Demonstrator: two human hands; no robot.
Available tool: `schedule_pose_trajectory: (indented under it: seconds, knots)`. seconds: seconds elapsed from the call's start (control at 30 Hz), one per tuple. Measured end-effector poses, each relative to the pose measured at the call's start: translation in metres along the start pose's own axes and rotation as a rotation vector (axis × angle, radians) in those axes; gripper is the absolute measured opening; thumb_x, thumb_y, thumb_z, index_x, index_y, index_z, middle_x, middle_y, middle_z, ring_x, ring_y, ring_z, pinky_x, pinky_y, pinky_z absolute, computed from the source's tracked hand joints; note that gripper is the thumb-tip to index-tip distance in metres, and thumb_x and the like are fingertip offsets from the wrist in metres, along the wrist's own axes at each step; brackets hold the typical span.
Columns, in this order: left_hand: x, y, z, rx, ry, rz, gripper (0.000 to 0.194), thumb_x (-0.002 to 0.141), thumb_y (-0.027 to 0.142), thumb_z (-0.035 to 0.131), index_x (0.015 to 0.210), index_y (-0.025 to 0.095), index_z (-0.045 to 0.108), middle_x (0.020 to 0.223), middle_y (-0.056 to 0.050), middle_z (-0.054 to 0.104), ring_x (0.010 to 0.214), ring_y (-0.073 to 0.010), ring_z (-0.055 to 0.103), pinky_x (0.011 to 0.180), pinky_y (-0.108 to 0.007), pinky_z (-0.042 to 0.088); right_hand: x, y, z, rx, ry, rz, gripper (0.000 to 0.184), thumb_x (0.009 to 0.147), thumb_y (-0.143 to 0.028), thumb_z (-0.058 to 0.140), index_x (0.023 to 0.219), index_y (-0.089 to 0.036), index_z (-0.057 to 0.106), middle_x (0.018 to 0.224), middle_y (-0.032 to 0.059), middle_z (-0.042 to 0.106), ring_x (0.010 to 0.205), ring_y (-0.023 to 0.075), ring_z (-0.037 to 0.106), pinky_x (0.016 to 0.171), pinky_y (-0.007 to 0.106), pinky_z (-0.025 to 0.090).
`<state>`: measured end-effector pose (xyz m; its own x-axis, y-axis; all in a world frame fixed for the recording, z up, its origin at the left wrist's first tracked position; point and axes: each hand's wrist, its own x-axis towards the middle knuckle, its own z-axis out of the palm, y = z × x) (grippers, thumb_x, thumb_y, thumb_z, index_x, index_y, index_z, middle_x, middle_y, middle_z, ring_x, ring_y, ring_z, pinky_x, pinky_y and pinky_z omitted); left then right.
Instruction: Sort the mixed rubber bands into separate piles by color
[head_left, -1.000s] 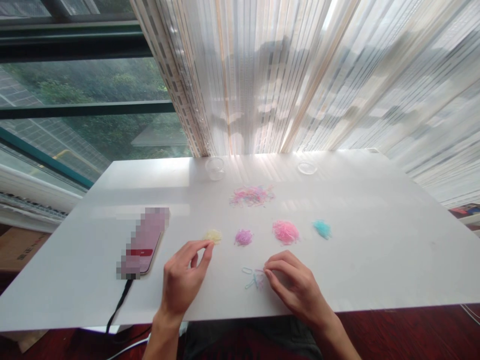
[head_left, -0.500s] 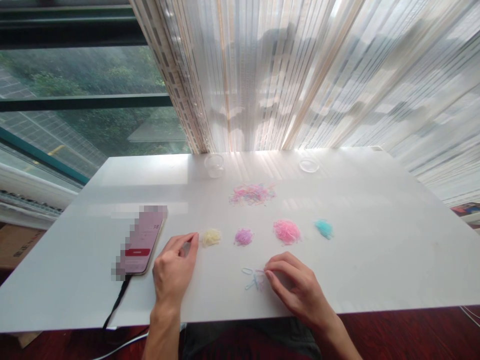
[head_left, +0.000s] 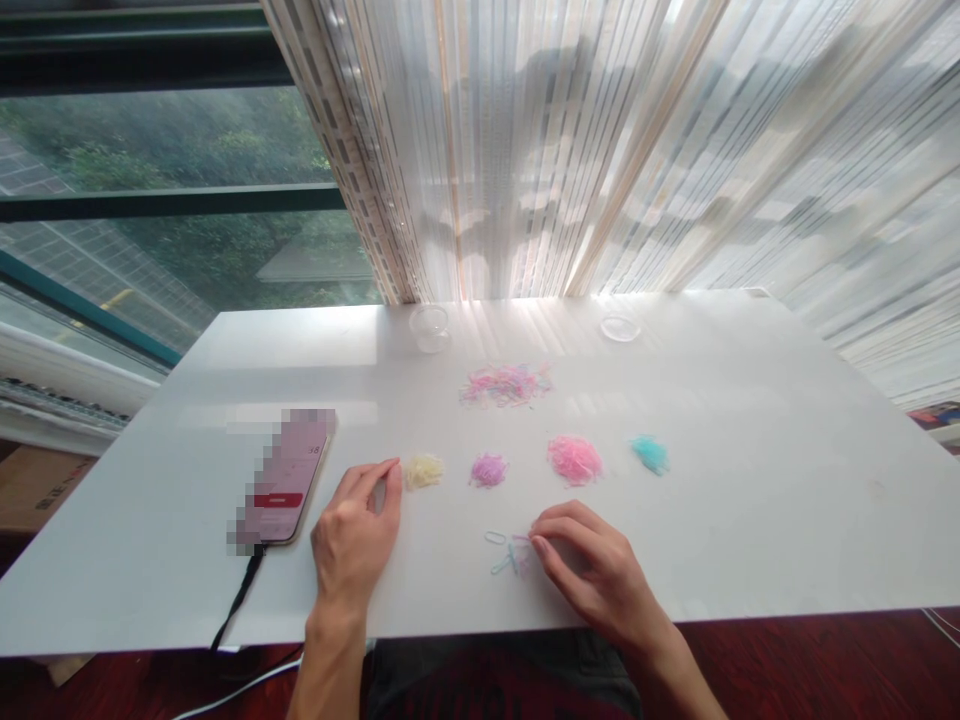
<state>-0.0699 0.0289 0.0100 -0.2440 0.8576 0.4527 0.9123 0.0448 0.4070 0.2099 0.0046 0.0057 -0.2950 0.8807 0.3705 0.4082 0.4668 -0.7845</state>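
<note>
My left hand (head_left: 356,520) rests on the table just left of a small pile of yellow rubber bands (head_left: 424,471). Its thumb and index fingertip are pinched together; whatever may be between them is too small to make out. My right hand (head_left: 589,555) pinches a purple rubber band (head_left: 520,538) by its end. Beside those fingertips lie a few loose bands, among them a pale blue rubber band (head_left: 495,537). Beyond my hands, in a row with the yellow pile, are a purple pile (head_left: 489,470), a larger pink pile (head_left: 574,459) and a turquoise pile (head_left: 649,454).
A mixed-colour heap of bands (head_left: 506,384) lies farther back on the white table (head_left: 750,480). Behind it stand a clear round tub (head_left: 430,330) and a clear lid (head_left: 620,328). A phone (head_left: 289,490) with a black strap lies left of my left hand.
The view shifts slightly. My left hand stays pinched beside the yellow pile, and my right fingers stay on the purple band; the piles look the same.
</note>
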Motion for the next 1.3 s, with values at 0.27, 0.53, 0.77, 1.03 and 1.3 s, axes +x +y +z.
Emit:
schedule_pose_trajectory:
  seconds: [0.27,0.53,0.77,1.03,1.3]
  knots:
    - [-0.003,0.003,-0.007,-0.205,0.181,0.166,0.013,0.101,0.023,0.065,0.104,0.015,0.075,0.083,-0.001,0.070,0.055,-0.0104,0.051,0.064,-0.024,0.050,0.001,0.000,-0.001,0.007,-0.034,-0.021,0.014,0.101,-0.013,0.060,0.104,-0.024,0.069,0.096,0.0051,0.071,0.089,0.0191,0.069,0.079,0.032,0.058]
    - [-0.036,0.040,-0.012,-0.486,-0.380,0.496,0.009,0.102,0.019,0.063,0.102,0.023,0.071,0.092,-0.002,0.072,0.080,-0.0179,0.067,0.074,-0.029,0.053,0.000,-0.002,-0.002,-0.055,-0.157,-0.036,0.021,0.092,-0.018,0.073,0.112,-0.024,0.069,0.110,0.0081,0.069,0.101,0.0240,0.063,0.087,0.040,0.058]
    - [-0.044,0.041,-0.007,-0.445,-0.479,0.512,0.010,0.097,0.021,0.071,0.106,0.023,0.072,0.099,-0.005,0.069,0.086,-0.0222,0.066,0.077,-0.035,0.053,-0.002,-0.001,0.002,-0.132,-0.172,-0.051,0.020,0.091,-0.018,0.076,0.108,-0.023,0.067,0.113,0.0088,0.069,0.103,0.0250,0.061,0.086,0.041,0.058]
    - [-0.047,0.043,-0.001,-0.386,-0.443,0.552,0.017,0.107,0.019,0.055,0.098,0.021,0.069,0.093,-0.005,0.067,0.077,-0.0209,0.061,0.072,-0.034,0.047,0.000,-0.001,0.002,-0.128,-0.165,-0.042,0.018,0.094,-0.013,0.071,0.108,-0.023,0.068,0.110,0.0077,0.069,0.102,0.0242,0.062,0.087,0.040,0.058]
    - [-0.043,0.050,-0.004,-0.530,-0.448,0.511,0.012,0.109,0.020,0.053,0.103,0.020,0.064,0.101,-0.006,0.069,0.084,-0.0194,0.066,0.077,-0.031,0.052,-0.001,-0.001,0.001,-0.098,-0.128,-0.083,0.022,0.095,-0.018,0.074,0.116,-0.023,0.069,0.107,0.0083,0.069,0.099,0.0238,0.063,0.084,0.039,0.059]
